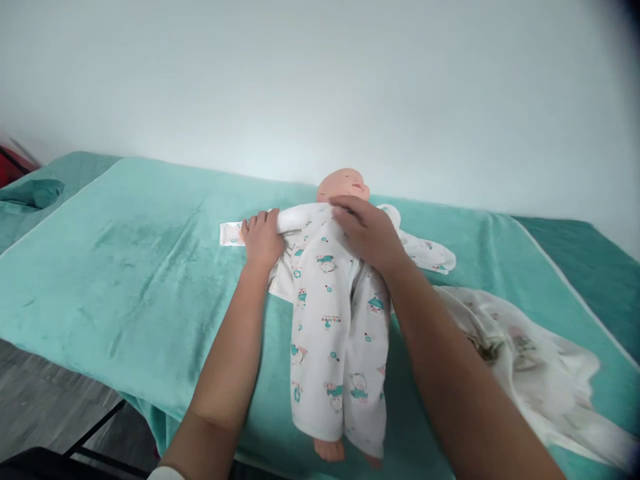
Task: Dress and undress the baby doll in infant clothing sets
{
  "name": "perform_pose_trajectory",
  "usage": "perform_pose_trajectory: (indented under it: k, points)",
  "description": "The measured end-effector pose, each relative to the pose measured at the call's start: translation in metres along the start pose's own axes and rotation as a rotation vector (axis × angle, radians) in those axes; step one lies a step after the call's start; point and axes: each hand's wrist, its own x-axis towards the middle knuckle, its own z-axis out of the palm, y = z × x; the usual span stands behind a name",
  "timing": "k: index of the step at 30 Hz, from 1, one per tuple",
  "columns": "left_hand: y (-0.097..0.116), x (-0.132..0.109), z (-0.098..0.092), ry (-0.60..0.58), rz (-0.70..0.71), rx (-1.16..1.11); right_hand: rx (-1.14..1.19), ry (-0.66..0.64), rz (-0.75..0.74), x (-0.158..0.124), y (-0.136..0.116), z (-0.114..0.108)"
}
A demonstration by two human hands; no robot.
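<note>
A baby doll (345,181) lies on its back, its head toward the wall and turned to the right. It has on a white top and white trousers (323,333) printed with small green and pink animals; bare feet (330,449) show below the hems. My left hand (263,239) is closed around the top's left-side sleeve (295,218), whose cuff sticks out past my fingers. Over the doll's upper chest, my right hand (370,233) has thumb and fingers pinched at the cloth near the neck. The other sleeve (430,255) lies stretched to the right.
A crumpled white cloth with faint prints (530,360) lies to the right of the doll, partly behind my right forearm. Green velvety covering (150,280) spreads over the table, which stands against a white wall (300,87). A face hole (33,195) is at the far left.
</note>
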Motion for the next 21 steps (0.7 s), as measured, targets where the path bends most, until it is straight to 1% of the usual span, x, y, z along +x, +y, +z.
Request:
perform_pose_trajectory:
  k: [2,3,5,8,10,13,17,21]
  points:
    - [0.0,0.0,0.001,0.011,0.004,0.001,0.166,0.177,0.084,-0.03,0.029,-0.01]
    - [0.0,0.0,0.002,0.016,0.007,0.005,0.197,0.229,0.107,-0.042,0.043,-0.012]
    - [0.001,0.0,0.003,0.023,0.009,0.018,0.152,0.269,0.124,-0.058,0.068,-0.012]
    - [0.004,0.002,0.005,0.031,0.024,0.038,-0.047,0.306,0.086,-0.06,0.089,-0.008]
    - [0.006,0.003,0.005,0.034,0.052,0.046,-0.176,0.327,0.073,-0.054,0.095,-0.006]
    - [0.007,0.004,0.004,0.038,0.062,0.08,-0.299,0.33,0.117,-0.049,0.099,-0.005]
    - [0.002,0.002,0.002,0.026,-0.011,0.16,-0.339,0.288,0.168,-0.052,0.097,-0.007]
    - [-0.008,0.001,0.003,0.064,-0.103,0.191,-0.37,0.268,0.193,-0.054,0.094,-0.006]
